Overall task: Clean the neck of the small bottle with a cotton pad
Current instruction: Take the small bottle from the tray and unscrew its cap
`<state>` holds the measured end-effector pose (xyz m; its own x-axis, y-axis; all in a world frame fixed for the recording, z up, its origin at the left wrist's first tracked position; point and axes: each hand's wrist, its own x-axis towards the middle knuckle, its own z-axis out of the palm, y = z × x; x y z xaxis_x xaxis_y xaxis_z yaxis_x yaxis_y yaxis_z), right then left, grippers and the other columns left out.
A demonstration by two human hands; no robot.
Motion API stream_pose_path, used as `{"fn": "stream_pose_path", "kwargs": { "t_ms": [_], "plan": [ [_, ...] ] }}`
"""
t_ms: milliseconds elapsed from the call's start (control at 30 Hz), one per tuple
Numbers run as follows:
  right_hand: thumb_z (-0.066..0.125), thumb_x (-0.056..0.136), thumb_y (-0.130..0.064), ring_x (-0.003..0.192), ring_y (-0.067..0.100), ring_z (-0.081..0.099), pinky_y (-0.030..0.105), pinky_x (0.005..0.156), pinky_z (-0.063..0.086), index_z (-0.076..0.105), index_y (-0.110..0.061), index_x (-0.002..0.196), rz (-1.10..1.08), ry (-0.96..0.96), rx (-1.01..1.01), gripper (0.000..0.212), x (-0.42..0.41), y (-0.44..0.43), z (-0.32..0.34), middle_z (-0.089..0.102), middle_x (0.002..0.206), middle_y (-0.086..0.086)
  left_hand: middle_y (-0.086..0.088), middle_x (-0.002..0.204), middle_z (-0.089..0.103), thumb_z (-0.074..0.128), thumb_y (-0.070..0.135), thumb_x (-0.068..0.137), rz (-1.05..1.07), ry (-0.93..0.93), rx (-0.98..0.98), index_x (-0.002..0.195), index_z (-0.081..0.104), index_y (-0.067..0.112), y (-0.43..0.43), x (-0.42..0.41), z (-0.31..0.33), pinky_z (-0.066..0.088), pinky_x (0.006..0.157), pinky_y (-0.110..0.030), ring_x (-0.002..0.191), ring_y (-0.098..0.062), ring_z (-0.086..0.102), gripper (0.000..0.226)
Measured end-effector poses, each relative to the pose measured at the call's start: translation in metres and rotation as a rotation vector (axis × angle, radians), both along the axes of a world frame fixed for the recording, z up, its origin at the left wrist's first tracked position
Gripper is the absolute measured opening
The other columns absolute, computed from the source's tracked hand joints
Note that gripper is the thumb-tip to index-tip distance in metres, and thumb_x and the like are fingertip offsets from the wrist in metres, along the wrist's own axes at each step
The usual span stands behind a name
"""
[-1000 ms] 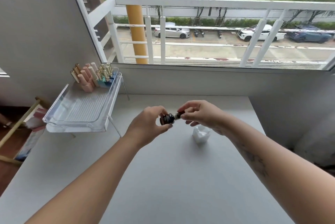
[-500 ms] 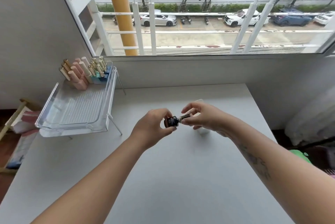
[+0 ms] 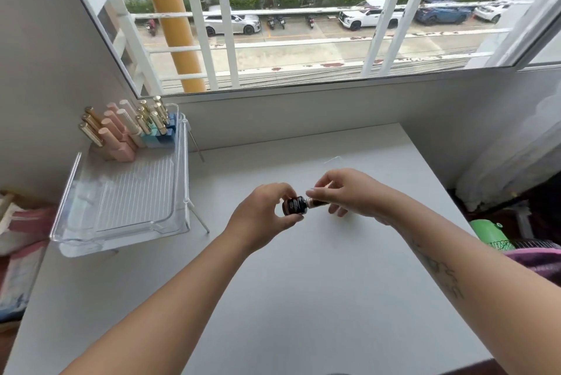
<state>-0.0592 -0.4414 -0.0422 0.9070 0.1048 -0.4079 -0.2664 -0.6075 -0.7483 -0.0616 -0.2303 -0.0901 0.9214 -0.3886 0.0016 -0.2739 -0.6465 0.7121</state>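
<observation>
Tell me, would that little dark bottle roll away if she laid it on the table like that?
Probably. The small bottle looks round and lies sideways in the left hand, so on the smooth table it may roll. It is held between fingertips, suggesting it is light.

Views: one only, a wide-angle head camera; no second view shares the scene.
Position: above the near edge of the white table (image 3: 303, 298), at the person's head.
Facing: forward and down across the table, toward the window (image 3: 303, 25) beyond its far edge.
Nearness: forearms enter from the bottom corners; the left hand (image 3: 261, 216) and right hand (image 3: 349, 192) meet over the table's middle, at arm's reach.
Edges: clear tray (image 3: 121, 201) at the table's left, curtain (image 3: 516, 162) to its right.
Distortion: the window frame leans inward.
</observation>
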Motion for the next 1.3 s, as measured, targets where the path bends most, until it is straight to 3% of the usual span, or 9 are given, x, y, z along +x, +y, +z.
{"fn": "stream_pose_path", "kwargs": {
  "t_ms": [100,233,367,633,867,1000,1300],
  "plan": [
    [0.062,0.09,-0.041,0.05,0.004,0.061,0.018,0.047,0.048,0.068,-0.018,0.076,0.038,0.03,-0.116,0.028,0.004,0.007,-0.001,0.071,0.071,-0.002,0.016,0.098,0.065,0.079,0.037,0.079,-0.014,-0.005,-0.002,0.097,0.062,0.032,0.007,0.003,-0.004,0.053,0.079,-0.039,0.096,-0.01,0.056,0.026],
    [0.075,0.081,-0.035,0.045,-0.006,0.054,0.012,0.045,0.043,0.069,-0.022,0.084,0.101,0.018,-0.134,0.014,0.005,0.01,-0.004,0.068,0.075,-0.005,0.017,0.097,0.064,0.08,0.038,0.079,-0.019,0.008,-0.012,0.096,0.062,0.031,0.018,0.004,-0.011,0.053,0.079,-0.04,0.095,-0.011,0.057,0.026],
    [0.077,0.08,-0.026,0.064,-0.001,0.055,0.017,0.056,0.039,0.071,-0.028,0.093,0.144,-0.011,-0.168,0.014,0.007,0.011,-0.008,0.068,0.093,-0.006,0.014,0.099,0.066,0.081,0.034,0.078,0.014,0.054,-0.044,0.097,0.063,0.029,0.026,0.004,-0.017,0.053,0.081,-0.04,0.096,-0.013,0.059,0.026],
    [0.072,0.083,-0.028,0.073,0.0,0.052,0.027,0.07,0.044,0.07,-0.037,0.087,0.216,-0.108,-0.251,0.01,0.016,0.01,-0.019,0.061,0.093,-0.01,0.016,0.1,0.069,0.078,0.04,0.079,0.111,0.16,-0.128,0.094,0.062,0.033,0.03,0.005,-0.027,0.047,0.073,-0.029,0.097,-0.007,0.059,0.023],
    [0.073,0.084,-0.023,0.064,0.004,0.053,0.025,0.066,0.044,0.069,-0.031,0.09,0.157,-0.111,-0.147,0.011,0.012,0.01,-0.037,0.064,0.084,-0.015,0.015,0.093,0.072,0.077,0.046,0.074,0.222,0.263,-0.282,0.09,0.063,0.036,0.019,0.003,-0.035,0.051,0.074,-0.027,0.091,-0.002,0.066,0.023],
    [0.073,0.084,-0.024,0.066,0.005,0.054,0.022,0.063,0.041,0.069,-0.031,0.091,0.121,-0.092,-0.1,0.011,0.012,0.009,-0.052,0.065,0.089,-0.014,0.025,0.091,0.071,0.076,0.047,0.073,0.288,0.293,-0.329,0.088,0.065,0.036,0.013,0.002,-0.038,0.048,0.071,-0.023,0.085,0.003,0.066,0.022],
    [0.071,0.084,-0.022,0.074,0.012,0.058,0.023,0.06,0.044,0.068,-0.029,0.09,-0.078,-0.021,0.09,0.009,0.018,0.007,-0.093,0.07,0.097,-0.007,0.026,0.092,0.07,0.075,0.046,0.07,0.411,0.333,-0.356,0.087,0.063,0.035,0.008,0.001,-0.048,0.049,0.071,-0.024,0.082,0.003,0.065,0.023]
  ]
}}
